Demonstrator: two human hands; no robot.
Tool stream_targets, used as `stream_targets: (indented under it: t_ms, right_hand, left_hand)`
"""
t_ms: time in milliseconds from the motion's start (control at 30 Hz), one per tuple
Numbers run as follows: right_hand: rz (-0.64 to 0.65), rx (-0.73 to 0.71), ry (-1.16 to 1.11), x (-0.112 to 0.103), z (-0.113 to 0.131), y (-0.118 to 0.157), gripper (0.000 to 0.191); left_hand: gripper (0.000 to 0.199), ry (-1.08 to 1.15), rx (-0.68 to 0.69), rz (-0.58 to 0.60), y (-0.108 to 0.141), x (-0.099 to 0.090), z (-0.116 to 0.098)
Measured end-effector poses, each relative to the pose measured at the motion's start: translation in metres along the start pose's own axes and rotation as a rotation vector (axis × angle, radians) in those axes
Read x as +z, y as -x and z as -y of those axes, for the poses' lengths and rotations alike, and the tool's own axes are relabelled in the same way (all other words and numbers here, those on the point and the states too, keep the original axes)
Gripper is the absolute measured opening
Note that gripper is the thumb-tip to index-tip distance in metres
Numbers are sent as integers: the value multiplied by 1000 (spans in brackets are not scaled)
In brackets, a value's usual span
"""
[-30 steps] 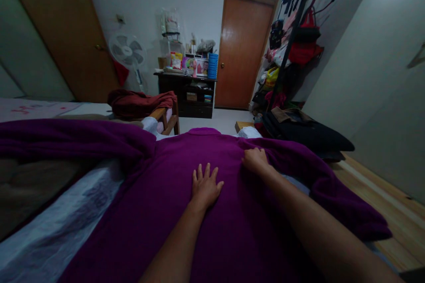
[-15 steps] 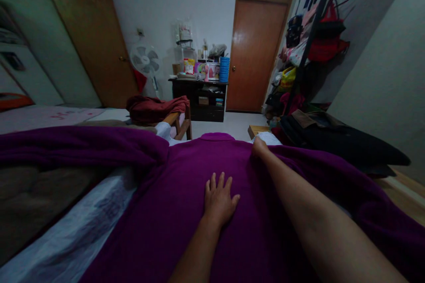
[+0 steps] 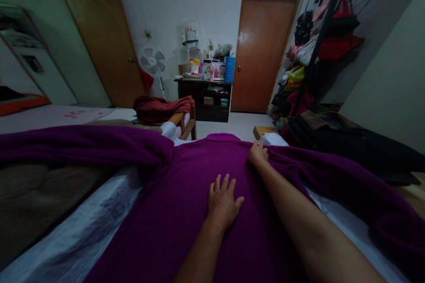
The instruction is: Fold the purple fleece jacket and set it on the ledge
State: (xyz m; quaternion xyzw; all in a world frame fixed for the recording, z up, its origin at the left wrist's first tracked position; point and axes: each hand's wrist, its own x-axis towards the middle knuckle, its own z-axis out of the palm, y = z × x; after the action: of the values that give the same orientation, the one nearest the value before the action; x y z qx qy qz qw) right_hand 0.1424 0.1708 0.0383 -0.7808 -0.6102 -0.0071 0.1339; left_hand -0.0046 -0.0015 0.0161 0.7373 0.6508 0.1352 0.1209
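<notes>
A purple long-sleeved top [image 3: 195, 212] lies spread over the bed, with its neckband at the far end and its sleeves out to both sides. My left hand [image 3: 223, 201] rests flat on the middle of the body, fingers spread, holding nothing. At the right shoulder, near the sleeve seam, my right hand [image 3: 259, 154] has its fingers bent onto the cloth and grips it; the fingertips are partly hidden. Creases run from there into the right sleeve [image 3: 332, 170]. The left sleeve [image 3: 99, 143] lies bunched in long folds.
A pale patterned sheet [image 3: 116, 205] and a brown blanket [image 3: 43, 208] are under the top. Dark folded clothes [image 3: 358, 141] are piled at the right. Beyond the bed are a dark red cloth [image 3: 162, 108], a fan [image 3: 153, 61], a black cabinet [image 3: 189, 99] and a door [image 3: 257, 48].
My right hand has turned slightly at the shoulder, and more of its fingers show. The right sleeve has shifted, baring more sheet beside the body. My left hand stays flat.
</notes>
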Motion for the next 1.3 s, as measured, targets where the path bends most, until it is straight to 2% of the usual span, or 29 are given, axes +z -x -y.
stream_targets:
  t_ms: [100, 200, 267, 367, 533, 667, 767, 833, 867, 933, 1000, 1067, 1133, 1300]
  right_hand:
    - [-24, -190, -2, 17, 20, 12, 56]
    - [105, -325, -2, 31, 28, 14, 61]
    - [201, -275, -4, 37, 26, 8, 65]
    - [257, -169, -14, 40, 21, -2, 71]
    - [272, -163, -21, 42, 16, -8, 73]
    - [258, -173, -21, 40, 14, -8, 72]
    - [277, -115, -28, 33, 25, -6, 70]
    - [257, -95, -20, 27, 42, 1, 71]
    - [224, -126, -15, 25, 53, 6, 72]
    - [194, -357, -67, 24, 79, 20, 72]
    - [226, -628, -145, 26, 102, 36, 66]
    - [294, -775, -171, 32, 119, 49, 59]
    - [339, -808, -159, 38, 128, 56, 56]
    - [361, -728, -108, 44, 133, 59, 61]
  left_hand:
    - [55, -33, -26, -21, -2, -3, 2]
    - [54, -94, -123, -82, -4, -6, 9]
    - [58, -115, -224, -86, -4, -8, 15]
    - [65, -99, -315, -36, -4, -9, 21]
    - [67, -93, -310, -8, -3, -12, 23]
    - [60, -98, -335, -2, -7, -29, 39]
    - [55, -110, -472, -37, -12, -41, 57]
    - [57, -135, -556, -67, -14, -42, 66]
    - [58, -145, -580, -70, -14, -41, 69]
    - [60, -144, -591, -58, -14, -37, 70]
    - [61, -132, -591, -51, -14, -33, 69]
    - [61, -128, -583, -63, -13, -30, 68]
    - [61, -122, -580, -69, -13, -30, 67]
    - [60, -120, -584, -74, -13, -31, 68]
